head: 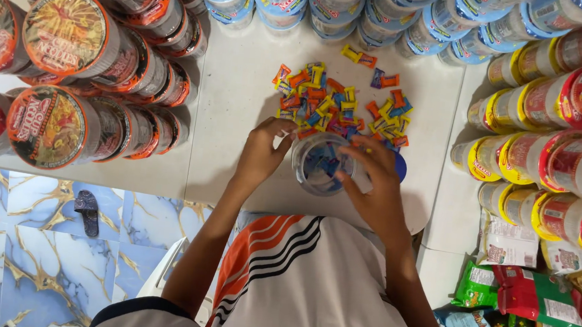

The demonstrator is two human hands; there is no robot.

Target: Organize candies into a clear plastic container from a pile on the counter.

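**A:** You are standing over the white worktop [242, 77] with both hands around the clear plastic jar [320, 162], which is sitting at the near edge, just below the heap of wrapped sweets [340, 105]. Your left hand [260, 155] is resting against the jar's left side, fingers [280, 140] curled lightly at the rim, pinching nothing that I can make out.

**B:** And the right?

**A:** Your right hand [375, 187] is cupping the jar's far side, fingers spread narrow along the wall, steadying it. A blue lid [400, 166] is peeking out just beside that hand.

**B:** So which step is this?

**A:** I am judging that you are filling the jar; a few wrappers are already showing inside, while most of the sweets are lying loose on the worktop. The next move is calling for one hand to keep the jar upright while the other is reaching up into the heap.
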